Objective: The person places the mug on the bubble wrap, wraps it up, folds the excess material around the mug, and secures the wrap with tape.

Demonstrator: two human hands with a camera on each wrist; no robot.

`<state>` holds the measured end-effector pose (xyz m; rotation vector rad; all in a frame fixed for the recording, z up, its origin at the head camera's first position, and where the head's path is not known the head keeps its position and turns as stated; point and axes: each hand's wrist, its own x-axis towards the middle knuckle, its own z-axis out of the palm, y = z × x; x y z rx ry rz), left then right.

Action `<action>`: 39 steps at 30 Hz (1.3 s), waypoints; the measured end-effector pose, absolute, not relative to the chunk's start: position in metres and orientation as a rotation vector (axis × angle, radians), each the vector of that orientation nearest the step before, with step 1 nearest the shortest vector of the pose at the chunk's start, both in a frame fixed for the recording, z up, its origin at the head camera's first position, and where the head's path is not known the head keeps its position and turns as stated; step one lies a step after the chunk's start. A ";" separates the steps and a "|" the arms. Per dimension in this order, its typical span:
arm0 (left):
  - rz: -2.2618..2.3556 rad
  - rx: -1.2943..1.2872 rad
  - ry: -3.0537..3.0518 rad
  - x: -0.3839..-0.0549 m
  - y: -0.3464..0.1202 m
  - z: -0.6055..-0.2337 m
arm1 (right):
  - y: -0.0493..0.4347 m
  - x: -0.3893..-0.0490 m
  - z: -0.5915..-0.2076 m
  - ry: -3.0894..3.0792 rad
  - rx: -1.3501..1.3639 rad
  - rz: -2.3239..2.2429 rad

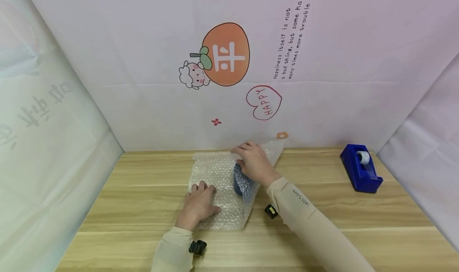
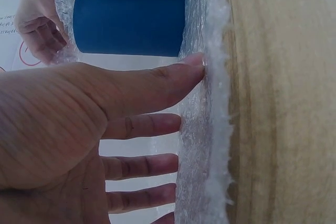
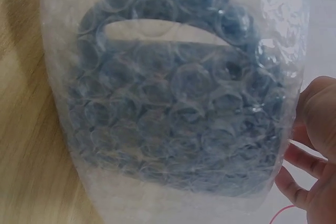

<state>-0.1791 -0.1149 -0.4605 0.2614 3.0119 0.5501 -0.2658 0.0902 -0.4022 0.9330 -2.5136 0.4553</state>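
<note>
A blue mug (image 2: 128,22) lies on its side on a sheet of clear bubble wrap (image 1: 215,170). The sheet's right part is lifted and folded over it; through the bubbles, the right wrist view shows the mug's handle (image 3: 163,6). My right hand (image 1: 255,162) grips the raised wrap near the mug's far end, with its fingers curled at the edge. To the mug's left, my left hand (image 1: 200,205) presses the flat part of the sheet, fingers spread and thumb pointing toward the mug.
A blue tape dispenser (image 1: 362,168) with a roll of tape stands at the right of the wooden table (image 1: 150,192). Behind the table's far edge rises a printed white cloth (image 1: 154,116), and the raised wrap reaches up against it.
</note>
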 end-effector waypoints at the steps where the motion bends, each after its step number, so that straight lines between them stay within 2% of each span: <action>1: 0.552 0.261 3.011 -0.179 -0.115 -0.461 | 0.090 -0.266 -0.403 -2.508 0.933 0.459; 10: 0.568 0.255 3.004 -0.179 -0.115 -0.461 | 0.093 -0.265 -0.408 -2.432 0.924 0.472; 29: 0.551 0.270 2.956 -0.181 -0.117 -0.454 | 0.102 -0.259 -0.411 -2.637 1.077 0.351; 39: 0.674 0.174 2.970 -0.198 -0.122 -0.448 | 0.104 -0.259 -0.414 -2.679 1.079 0.301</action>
